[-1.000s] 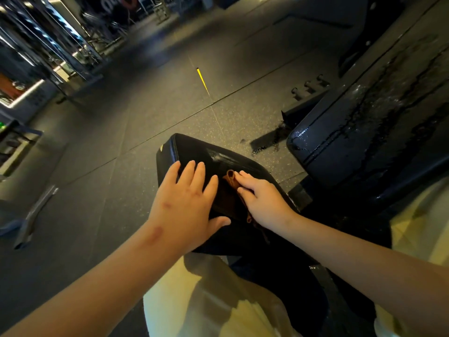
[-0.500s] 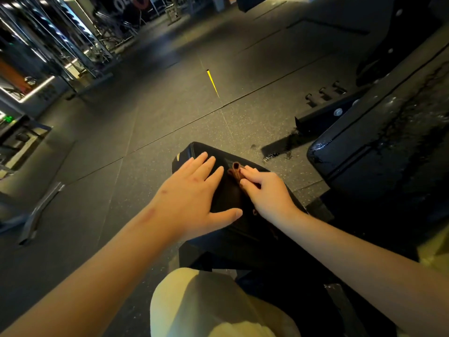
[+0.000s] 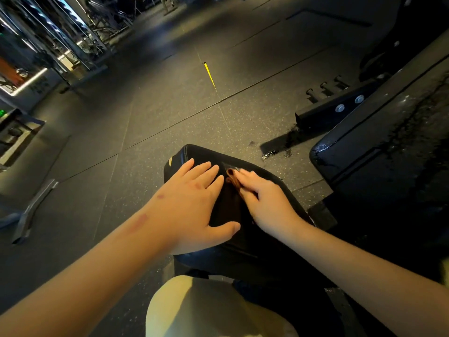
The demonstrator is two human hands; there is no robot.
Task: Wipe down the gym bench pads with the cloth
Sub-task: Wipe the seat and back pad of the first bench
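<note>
Head view: the brown cloth (image 3: 232, 178) is mostly hidden beneath my right hand (image 3: 264, 203), whose bent, blurred fingers grip it on the smooth black seat pad (image 3: 194, 154). My left hand (image 3: 192, 203) lies flat alongside, fingers straight. To the right, a larger pad (image 3: 388, 152) is wet-streaked and cut off by the frame edge.

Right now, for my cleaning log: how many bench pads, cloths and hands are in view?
Bench pads: 2, small pad, large wet pad
Cloths: 1, brown cloth
Hands: 2, left hand, right hand
Total: 5
</note>
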